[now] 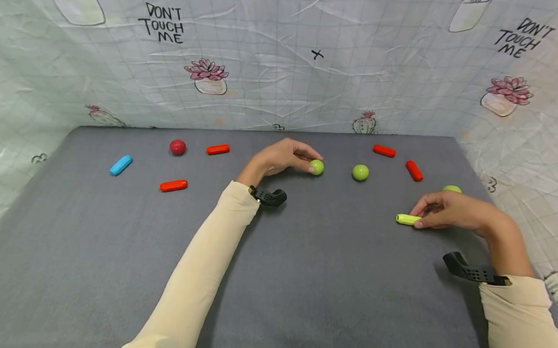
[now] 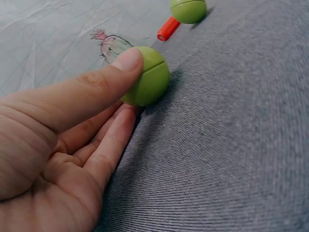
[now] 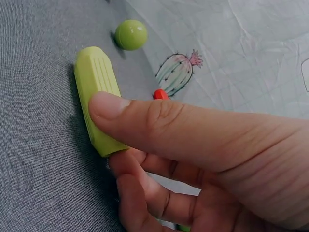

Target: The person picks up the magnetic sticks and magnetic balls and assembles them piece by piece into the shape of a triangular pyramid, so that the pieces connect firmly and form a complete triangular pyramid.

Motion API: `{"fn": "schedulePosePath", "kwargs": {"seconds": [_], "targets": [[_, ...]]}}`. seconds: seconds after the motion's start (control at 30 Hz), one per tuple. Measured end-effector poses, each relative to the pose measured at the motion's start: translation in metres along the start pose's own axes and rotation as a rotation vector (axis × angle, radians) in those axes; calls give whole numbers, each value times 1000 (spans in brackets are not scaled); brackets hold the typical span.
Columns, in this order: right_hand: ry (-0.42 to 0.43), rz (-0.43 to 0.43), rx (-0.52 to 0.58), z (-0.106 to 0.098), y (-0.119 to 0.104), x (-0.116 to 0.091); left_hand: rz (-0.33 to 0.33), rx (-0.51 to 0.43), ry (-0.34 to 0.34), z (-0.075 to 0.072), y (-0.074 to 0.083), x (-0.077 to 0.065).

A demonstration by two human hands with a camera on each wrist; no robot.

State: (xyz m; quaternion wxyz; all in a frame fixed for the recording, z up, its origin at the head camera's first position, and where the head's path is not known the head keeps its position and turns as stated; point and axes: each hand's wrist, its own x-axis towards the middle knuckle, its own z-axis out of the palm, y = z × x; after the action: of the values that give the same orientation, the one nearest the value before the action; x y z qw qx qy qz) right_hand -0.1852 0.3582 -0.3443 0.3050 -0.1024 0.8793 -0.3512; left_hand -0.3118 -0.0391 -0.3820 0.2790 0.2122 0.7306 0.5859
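Observation:
My left hand (image 1: 280,158) pinches a green ball (image 1: 316,167) between thumb and fingers at the back middle of the table. In the left wrist view the thumb lies over the seamed ball (image 2: 155,82), low over the cloth. At the right, my right hand (image 1: 455,211) holds a yellow-green ribbed bar (image 1: 406,219) by one end. The right wrist view shows the thumb across the bar (image 3: 94,70), its far end sticking out past the fingers. A second green ball (image 1: 360,173) lies between the hands. Another green ball (image 1: 452,188) is partly hidden behind the right hand.
Two red bars (image 1: 384,150) lie at the back right. On the left are a red ball (image 1: 178,147), a red bar (image 1: 218,149), another red bar (image 1: 173,186) and a blue bar (image 1: 121,165). A patterned sheet (image 1: 277,75) hangs behind the grey table (image 1: 319,286).

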Motion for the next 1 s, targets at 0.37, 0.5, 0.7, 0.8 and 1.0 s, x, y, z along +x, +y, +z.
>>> {"fn": "schedulePosePath", "kwargs": {"seconds": [0.37, 0.5, 0.7, 0.8, 1.0], "targets": [[158, -31, -73, 6, -22, 6, -29, 37, 50, 4, 9, 6], [208, -57, -76, 15, -36, 10, -31, 28, 47, 5, 9, 7], [290, -87, -65, 29, -54, 15, -38, 9, 51, 5, 5, 5], [344, -102, -102, 35, -61, 19, -32, -7, 51, 5, 3, 5], [436, -127, -142, 45, -72, 32, -35, -26, 39, 2, 2, 3]]}}
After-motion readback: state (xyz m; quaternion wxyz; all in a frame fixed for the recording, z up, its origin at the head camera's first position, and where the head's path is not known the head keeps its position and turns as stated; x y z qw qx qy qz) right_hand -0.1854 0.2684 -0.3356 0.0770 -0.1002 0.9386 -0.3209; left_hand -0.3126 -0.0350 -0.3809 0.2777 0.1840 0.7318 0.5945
